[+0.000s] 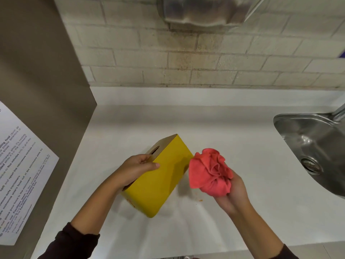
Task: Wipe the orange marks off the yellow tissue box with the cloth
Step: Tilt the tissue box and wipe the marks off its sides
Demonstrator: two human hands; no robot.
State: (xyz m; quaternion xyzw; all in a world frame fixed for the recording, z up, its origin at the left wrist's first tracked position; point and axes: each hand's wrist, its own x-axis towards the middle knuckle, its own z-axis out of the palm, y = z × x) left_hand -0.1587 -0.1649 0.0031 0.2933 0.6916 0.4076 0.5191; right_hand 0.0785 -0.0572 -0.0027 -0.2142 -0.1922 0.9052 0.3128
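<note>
The yellow tissue box (162,176) stands tilted on the white counter (224,131), its slotted cardboard top turned to the left. My left hand (134,169) grips its upper edge, thumb on the yellow face and fingers over the top. A small orange smear (131,202) shows at the box's lower left corner. My right hand (233,195) holds a bunched red cloth (210,171) from below, just right of the box; the cloth's edge is next to the box's right corner.
A steel sink (313,146) with a drain sits at the right, its tap base at the edge. A grey appliance side (37,90) with a printed notice (18,174) fills the left. Orange crumbs (199,200) lie on the counter. A metal dispenser (201,10) hangs on the brick wall.
</note>
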